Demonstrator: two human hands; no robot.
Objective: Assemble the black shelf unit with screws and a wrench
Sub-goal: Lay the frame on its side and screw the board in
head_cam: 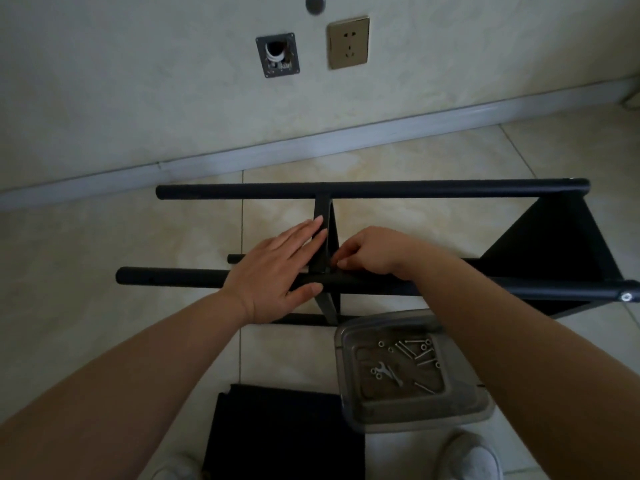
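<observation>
The black shelf unit (415, 188) lies on its side on the tiled floor, its round poles running left to right. A black middle shelf panel (325, 209) stands edge-on between the poles. My left hand (273, 268) lies flat against that panel, fingers straight, thumb on the near pole (173, 277). My right hand (370, 252) has its fingers curled at the joint of panel and near pole, pinching something small that I cannot make out. A small wrench (389, 372) and several screws (420, 355) lie in a clear plastic tray (467, 407).
Another black shelf panel (287, 434) lies flat on the floor by my feet. White shoes (471, 459) show at the bottom edge. The wall with a socket (348, 42) and a skirting board runs behind the unit. One end shelf (561, 247) is fitted at the right.
</observation>
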